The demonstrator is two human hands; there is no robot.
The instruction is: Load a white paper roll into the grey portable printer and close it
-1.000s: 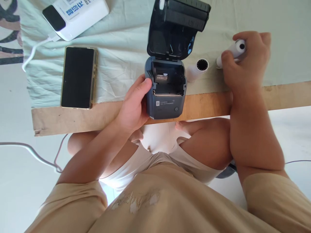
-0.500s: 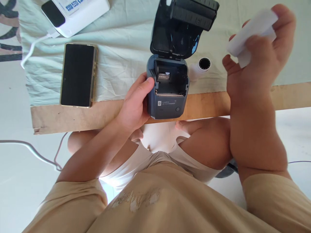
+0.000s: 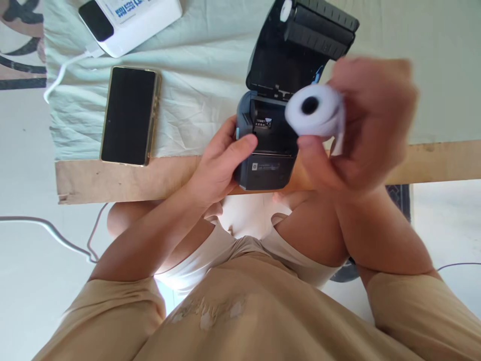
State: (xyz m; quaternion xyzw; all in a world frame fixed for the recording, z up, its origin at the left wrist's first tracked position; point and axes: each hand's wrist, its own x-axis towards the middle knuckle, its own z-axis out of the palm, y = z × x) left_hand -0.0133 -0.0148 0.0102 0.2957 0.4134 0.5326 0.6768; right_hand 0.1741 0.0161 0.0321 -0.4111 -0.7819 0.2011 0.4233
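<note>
My left hand [image 3: 225,160] grips the left side of a dark portable label printer [image 3: 268,173], its thumb over the rim. The printer's black lid [image 3: 280,55] is raised, so its paper bay [image 3: 276,133] shows, with a small printed sticker inside. In my right hand [image 3: 370,125] is a white paper roll [image 3: 317,118], pinched between fingers and thumb. The roll's end with its dark core faces me, and a loose strip hangs at its right side. It hovers over the right edge of the printer and covers part of the bay. Motion blurs the right hand somewhat.
A phone [image 3: 128,115] lies on the pale green cloth [image 3: 199,100] at left. Behind it sits a white device [image 3: 146,25] with a dark screen and a plugged-in white cable [image 3: 62,75]. A bare wooden edge [image 3: 124,180] runs along the table front.
My right hand has brought the paper roll leftward and turned its core end toward me, over the printer. The second roll beside the printer is now hidden. My left hand keeps its hold.
</note>
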